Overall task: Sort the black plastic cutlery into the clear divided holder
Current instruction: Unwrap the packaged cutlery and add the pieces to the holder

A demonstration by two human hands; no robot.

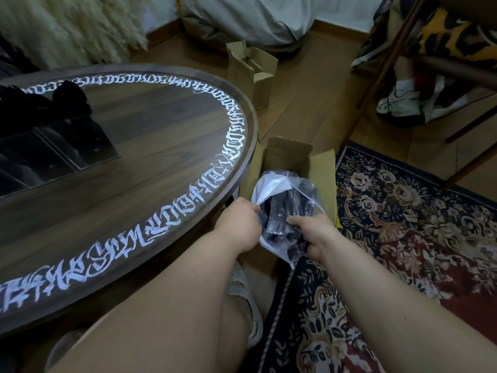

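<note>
crinkly clear bag (285,195) of black cutlery (279,219), both hands' grip

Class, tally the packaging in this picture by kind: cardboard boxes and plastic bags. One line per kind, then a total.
Cardboard boxes: 2, the open box by the hands and a far box
Plastic bags: 1, the clear bag of black pieces
Total: 3
</note>
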